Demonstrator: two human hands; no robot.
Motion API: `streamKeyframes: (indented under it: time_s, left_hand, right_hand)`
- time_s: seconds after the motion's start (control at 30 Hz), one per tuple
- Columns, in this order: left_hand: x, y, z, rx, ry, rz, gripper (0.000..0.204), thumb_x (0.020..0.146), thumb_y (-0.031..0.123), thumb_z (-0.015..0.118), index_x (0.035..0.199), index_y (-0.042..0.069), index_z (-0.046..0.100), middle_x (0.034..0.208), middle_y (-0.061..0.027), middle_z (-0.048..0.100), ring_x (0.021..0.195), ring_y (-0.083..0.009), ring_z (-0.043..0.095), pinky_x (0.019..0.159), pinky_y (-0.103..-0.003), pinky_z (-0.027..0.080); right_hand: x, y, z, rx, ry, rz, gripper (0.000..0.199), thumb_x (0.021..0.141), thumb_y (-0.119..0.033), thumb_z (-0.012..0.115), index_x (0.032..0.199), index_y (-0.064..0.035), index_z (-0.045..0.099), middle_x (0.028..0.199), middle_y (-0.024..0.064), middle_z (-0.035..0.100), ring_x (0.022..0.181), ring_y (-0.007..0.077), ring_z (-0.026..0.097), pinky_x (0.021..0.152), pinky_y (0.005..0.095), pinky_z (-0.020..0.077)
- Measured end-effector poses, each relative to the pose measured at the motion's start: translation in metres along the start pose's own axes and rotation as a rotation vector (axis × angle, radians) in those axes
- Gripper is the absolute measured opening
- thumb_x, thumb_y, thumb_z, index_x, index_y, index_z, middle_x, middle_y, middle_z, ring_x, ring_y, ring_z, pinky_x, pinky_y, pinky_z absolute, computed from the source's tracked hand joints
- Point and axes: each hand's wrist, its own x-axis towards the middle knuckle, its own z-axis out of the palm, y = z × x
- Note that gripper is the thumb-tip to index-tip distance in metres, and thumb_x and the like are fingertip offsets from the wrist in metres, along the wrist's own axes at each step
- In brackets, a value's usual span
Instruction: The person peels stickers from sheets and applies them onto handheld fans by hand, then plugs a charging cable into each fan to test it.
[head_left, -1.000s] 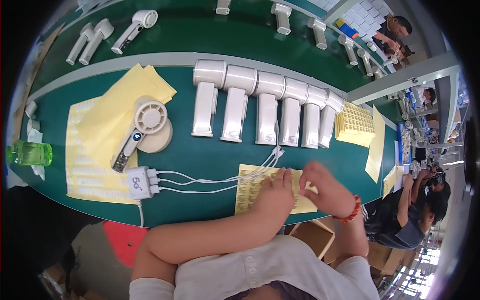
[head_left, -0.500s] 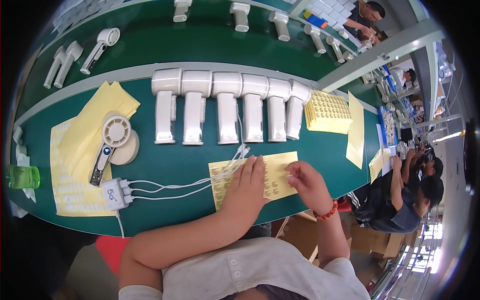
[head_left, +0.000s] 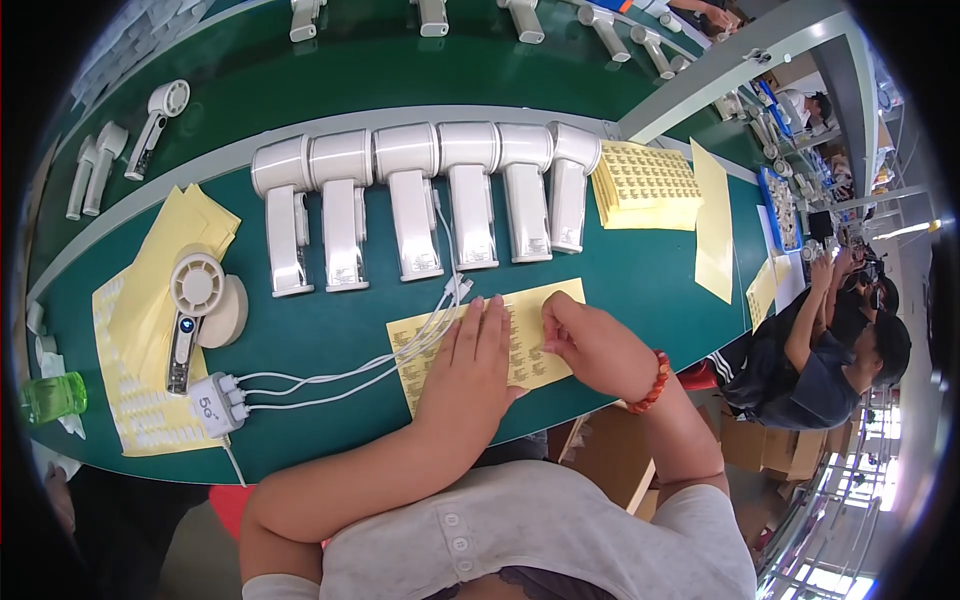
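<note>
The smooth green table [head_left: 310, 330] carries a row of 6 glossy white fans [head_left: 408, 200], round-headed with squared handles. Nearer its front edge lies the yellow label sheet [head_left: 527, 325], flat, thin and printed; it should be light and bendy, easily creased, best lifted by a corner. The left hand [head_left: 462, 365] rests flat over it, palm down, pressing rather than grasping. The right hand [head_left: 600, 350] makes a narrow pinch above the sheet's right part; whether a label sits between its fingertips, I cannot tell. Slim, flexible white cables [head_left: 310, 405] end in small plugs [head_left: 458, 287].
</note>
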Motion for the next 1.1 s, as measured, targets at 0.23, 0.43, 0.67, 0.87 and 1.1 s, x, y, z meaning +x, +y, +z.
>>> streamKeyframes:
  time_s: [0.23,0.43,0.67,0.87,1.1]
  left_hand:
    - [0.000,0.000,-0.001,0.001,-0.010,0.005,0.078,0.080,0.044,0.058,0.134,-0.005,0.031,0.140,-0.0165,0.030,0.130,-0.0293,0.029,0.106,-0.037,0.029]
    - [0.000,-0.001,-0.001,0.013,-0.001,0.007,0.077,0.078,0.044,0.059,0.133,-0.005,0.033,0.139,-0.0161,0.031,0.129,-0.0290,0.030,0.106,-0.037,0.029]
    - [-0.002,0.000,0.000,0.013,0.030,0.001,0.078,0.078,0.044,0.060,0.133,-0.004,0.034,0.139,-0.0157,0.031,0.129,-0.0287,0.030,0.105,-0.038,0.029]
    - [-0.001,-0.001,0.006,-0.002,0.040,-0.003,0.079,0.077,0.044,0.060,0.133,-0.004,0.033,0.139,-0.0156,0.031,0.129,-0.0283,0.030,0.105,-0.038,0.029]
    - [-0.001,-0.003,0.008,0.002,0.069,0.000,0.080,0.077,0.044,0.061,0.133,-0.005,0.033,0.139,-0.0158,0.031,0.130,-0.0285,0.030,0.105,-0.037,0.030]
  right_hand:
    - [-0.003,-0.001,0.024,-0.161,0.166,-0.020,0.019,0.079,-0.003,0.058,0.086,-0.0015,0.041,0.079,0.0165,0.055,0.076,0.0360,0.054,0.064,0.0409,0.0439]
    - [-0.010,0.002,0.048,-0.074,0.438,0.046,0.021,0.074,-0.003,0.063,0.089,-0.0012,0.049,0.083,0.0151,0.052,0.081,0.0335,0.052,0.071,0.0386,0.0436]
    - [-0.014,0.005,0.056,-0.104,0.538,-0.054,0.017,0.072,0.002,0.063,0.084,-0.0013,0.052,0.089,0.0140,0.048,0.085,0.0328,0.049,0.074,0.0368,0.0429]
    - [-0.024,0.002,0.030,0.045,0.283,-0.101,0.016,0.075,0.002,0.063,0.084,-0.0024,0.051,0.090,0.0116,0.049,0.085,0.0285,0.050,0.076,0.0329,0.0424]
    - [-0.021,-0.004,0.006,0.227,0.137,-0.094,0.014,0.080,-0.003,0.063,0.085,-0.0030,0.050,0.087,0.0079,0.049,0.081,0.0213,0.051,0.073,0.0289,0.0438]
